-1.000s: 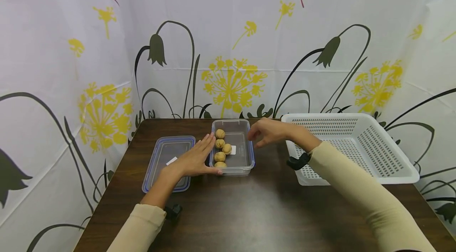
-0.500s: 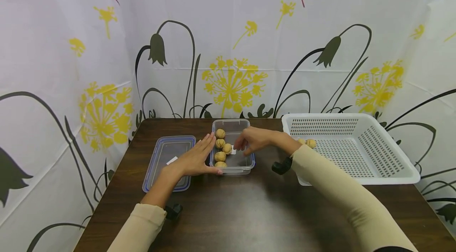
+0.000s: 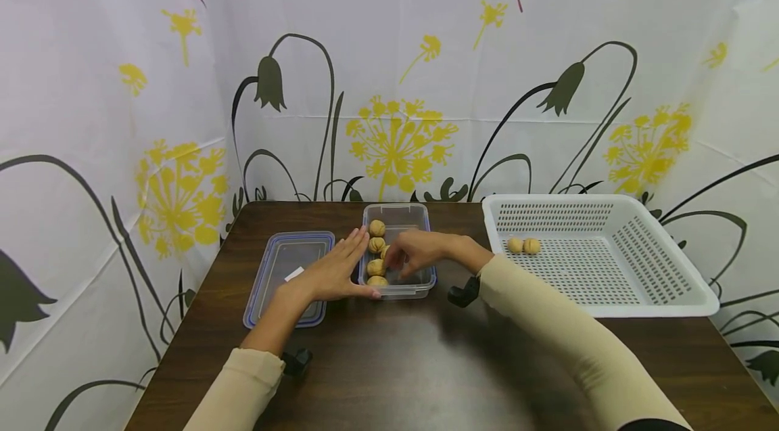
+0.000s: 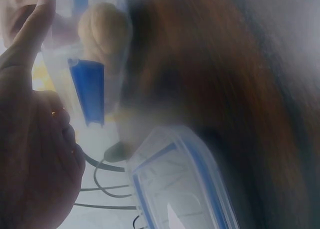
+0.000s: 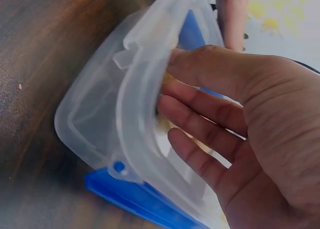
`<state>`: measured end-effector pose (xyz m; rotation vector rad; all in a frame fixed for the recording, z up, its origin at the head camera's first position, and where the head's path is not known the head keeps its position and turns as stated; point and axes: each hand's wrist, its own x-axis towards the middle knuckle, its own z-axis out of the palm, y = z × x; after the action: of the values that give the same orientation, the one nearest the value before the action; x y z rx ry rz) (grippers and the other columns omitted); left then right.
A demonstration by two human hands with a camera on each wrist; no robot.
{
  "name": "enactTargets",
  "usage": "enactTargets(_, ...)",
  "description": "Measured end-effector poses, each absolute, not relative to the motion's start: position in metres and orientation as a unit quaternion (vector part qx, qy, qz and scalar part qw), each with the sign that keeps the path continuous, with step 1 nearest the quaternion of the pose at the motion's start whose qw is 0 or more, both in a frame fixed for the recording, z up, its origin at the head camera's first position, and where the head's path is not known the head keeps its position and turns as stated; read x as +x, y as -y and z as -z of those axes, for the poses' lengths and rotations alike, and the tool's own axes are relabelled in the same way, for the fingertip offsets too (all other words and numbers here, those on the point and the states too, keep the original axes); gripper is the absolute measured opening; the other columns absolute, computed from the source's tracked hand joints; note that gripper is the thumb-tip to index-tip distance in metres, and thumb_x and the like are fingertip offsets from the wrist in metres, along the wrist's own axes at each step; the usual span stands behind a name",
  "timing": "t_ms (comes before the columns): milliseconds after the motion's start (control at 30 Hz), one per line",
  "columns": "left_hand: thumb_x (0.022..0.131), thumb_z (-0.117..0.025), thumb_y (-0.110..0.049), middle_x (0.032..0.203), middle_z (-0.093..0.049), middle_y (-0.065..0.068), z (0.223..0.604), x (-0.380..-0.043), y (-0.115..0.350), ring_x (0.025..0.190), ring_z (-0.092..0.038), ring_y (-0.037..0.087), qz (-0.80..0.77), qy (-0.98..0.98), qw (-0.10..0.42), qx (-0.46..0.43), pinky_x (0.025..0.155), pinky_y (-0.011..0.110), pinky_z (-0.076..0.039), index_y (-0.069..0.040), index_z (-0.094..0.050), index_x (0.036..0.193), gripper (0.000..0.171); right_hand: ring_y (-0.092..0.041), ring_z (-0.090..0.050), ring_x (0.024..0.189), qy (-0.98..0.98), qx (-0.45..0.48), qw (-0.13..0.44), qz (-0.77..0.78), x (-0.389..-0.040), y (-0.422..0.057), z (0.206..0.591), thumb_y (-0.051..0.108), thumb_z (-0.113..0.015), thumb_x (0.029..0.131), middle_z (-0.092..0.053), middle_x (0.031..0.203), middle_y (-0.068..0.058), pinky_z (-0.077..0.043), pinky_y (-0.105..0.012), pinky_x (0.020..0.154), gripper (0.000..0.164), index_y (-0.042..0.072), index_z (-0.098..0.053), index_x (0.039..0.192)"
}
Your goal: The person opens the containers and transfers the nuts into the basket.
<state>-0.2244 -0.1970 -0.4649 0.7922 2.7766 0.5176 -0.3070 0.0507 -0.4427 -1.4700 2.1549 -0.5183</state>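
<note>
A clear plastic food container [image 3: 404, 292] with blue clips stands at the table's back centre. Several walnuts [image 3: 376, 228] line its left side, one more lying slightly right of the row. My left hand [image 3: 335, 272] rests along the container's left wall, fingers straight and thumb at the front corner. Close to that thumb, the left wrist view has a walnut [image 4: 105, 29] behind the plastic. Inside the container is my right hand [image 3: 422, 250], fingertips at the walnut right of the row. The rim [image 5: 137, 94] partly hides thumb and index tips, so I cannot tell whether they pinch it.
Left of the container lies its clear lid [image 3: 292, 252] with a blue seal, partly under my left forearm. A white perforated basket [image 3: 608, 268] stands at the right, two walnuts [image 3: 531, 246] near its left side. A patterned curtain [image 3: 395, 65] hangs behind the table.
My right hand has moved left from the container's right edge down to the walnuts. Two walnuts in the basket, earlier hidden by the right arm, now show. My left hand has stayed put.
</note>
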Motion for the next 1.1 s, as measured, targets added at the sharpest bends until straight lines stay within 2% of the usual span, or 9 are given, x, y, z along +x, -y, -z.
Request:
enactTargets(167, 0.089, -0.077, -0.063, 0.177, -0.001, 0.023, 0.465, -0.223, 0.196, 0.163, -0.003, 0.041, -0.179, -0.94, 0.103, 0.271, 0.131, 0.06, -0.012, 0.006, -0.009, 0.167, 0.124, -0.017, -0.075, 0.101, -0.775, -0.539, 0.258, 0.204, -0.306, -0.047, 0.451, 0.005, -0.083, 0.091, -0.078, 0.114, -0.012, -0.059, -0.022, 0.09, 0.034, 0.0, -0.076, 0.123)
enactTargets(467, 0.089, -0.077, -0.063, 0.177, 0.001, 0.021, 0.464, -0.222, 0.195, 0.164, 0.0, 0.038, -0.179, -0.941, 0.11, 0.265, 0.131, 0.058, -0.009, 0.004, -0.008, 0.168, 0.124, -0.022, -0.077, 0.107, -0.757, -0.532, 0.293, 0.239, -0.304, -0.039, 0.457, -0.004, -0.077, 0.091, -0.078, 0.118, -0.015, -0.06, -0.024, 0.092, 0.037, -0.003, -0.073, 0.127)
enactTargets(800, 0.089, -0.077, -0.063, 0.177, 0.0, 0.021, 0.465, -0.222, 0.196, 0.164, -0.001, 0.039, -0.181, -0.941, 0.106, 0.266, 0.131, 0.06, -0.011, 0.005, -0.008, 0.167, 0.124, -0.023, -0.077, 0.106, -0.757, -0.54, 0.284, 0.234, -0.3, -0.034, 0.461, -0.007, -0.074, 0.092, -0.077, 0.121, -0.012, -0.061, -0.025, 0.092, 0.041, -0.001, -0.072, 0.132)
enactTargets(1100, 0.09, -0.077, -0.061, 0.177, 0.0, 0.021, 0.464, -0.223, 0.195, 0.164, -0.001, 0.038, -0.176, -0.942, 0.103, 0.267, 0.131, 0.06, -0.011, 0.004, -0.008, 0.168, 0.123, -0.015, -0.076, 0.098, -0.777, -0.525, 0.273, 0.216, -0.302, -0.037, 0.462, -0.004, -0.08, 0.089, -0.079, 0.112, -0.012, -0.06, -0.02, 0.087, 0.032, -0.001, -0.074, 0.12)
